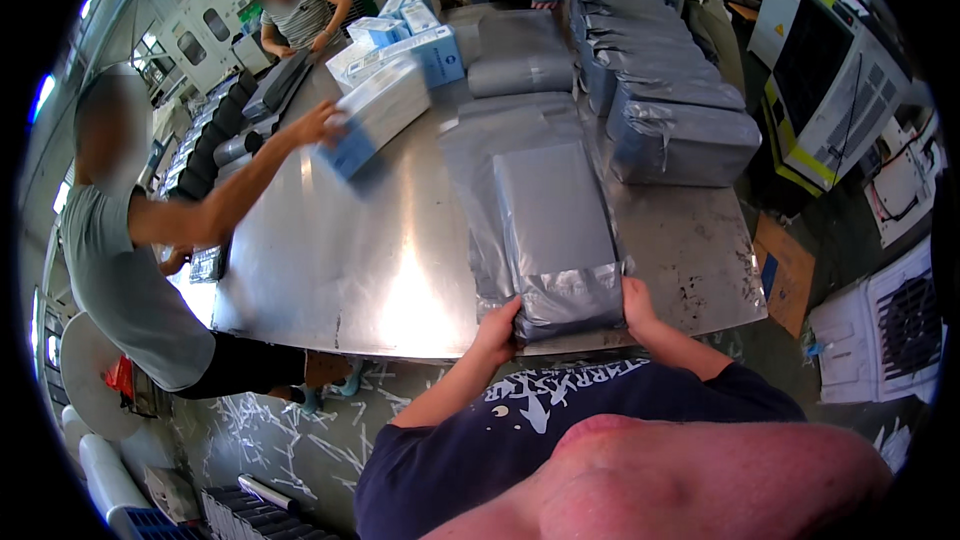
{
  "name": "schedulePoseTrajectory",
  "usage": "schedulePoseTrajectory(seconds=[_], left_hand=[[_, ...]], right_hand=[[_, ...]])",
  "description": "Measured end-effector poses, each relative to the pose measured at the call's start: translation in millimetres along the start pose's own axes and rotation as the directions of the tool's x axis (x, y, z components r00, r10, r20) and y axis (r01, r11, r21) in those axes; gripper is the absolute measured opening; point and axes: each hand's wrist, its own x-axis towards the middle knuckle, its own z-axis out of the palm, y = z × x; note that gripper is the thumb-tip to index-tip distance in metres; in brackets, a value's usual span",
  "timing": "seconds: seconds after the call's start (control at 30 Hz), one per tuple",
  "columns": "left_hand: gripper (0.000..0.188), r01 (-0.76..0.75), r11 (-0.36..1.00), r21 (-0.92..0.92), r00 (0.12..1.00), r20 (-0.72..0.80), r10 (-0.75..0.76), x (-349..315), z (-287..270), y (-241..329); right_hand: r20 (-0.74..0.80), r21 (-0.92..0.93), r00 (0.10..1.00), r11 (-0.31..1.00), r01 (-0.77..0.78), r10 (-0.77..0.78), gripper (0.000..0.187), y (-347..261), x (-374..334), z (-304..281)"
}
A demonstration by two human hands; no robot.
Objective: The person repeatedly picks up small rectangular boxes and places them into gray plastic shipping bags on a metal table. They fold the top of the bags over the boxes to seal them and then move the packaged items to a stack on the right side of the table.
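Your left hand (497,325) and right hand (637,302) are both clamped on the near end of a grey plastic mailing bag (553,230), one at each corner, fingers curled over its folded flap. The bag lies flat on the metal table (350,260), its near end at the table's front edge, with an empty grey bag (475,155) spread under and beside it. Farther back to the right sits a stack of filled grey bags (680,135). At your left, another person's hand (318,125) grips a blue and white box (375,115).
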Motion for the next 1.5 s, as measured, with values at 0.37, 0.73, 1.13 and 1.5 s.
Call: schedulePoseTrajectory(seconds=[0.37,0.73,1.13,1.5], left_hand=[[0.035,-0.126,0.883,0.452,0.979,-0.087,0.184,-29.8,28.2,-7.7],[0.041,-0.551,0.462,0.695,0.832,0.415,0.369,-17.6,30.2,5.0],[0.033,-0.912,-0.147,0.383,0.249,0.801,0.544,93.2,194.8,79.5],[0.025,-0.8,0.202,0.565,0.579,0.639,0.506,137.9,118.7,143.2]], right_hand=[[0.101,-0.09,0.991,0.993,-0.078,0.087,0.037,-38.8,-7.0,-24.9],[0.354,0.051,0.902,0.969,0.244,-0.246,0.086,-95.4,-42.2,-26.7],[-0.119,-0.596,0.963,0.793,0.126,-0.242,0.034,-57.4,30.5,-122.0],[-0.171,-0.779,0.947,0.626,0.041,-0.274,0.022,-69.9,139.2,-90.2]])
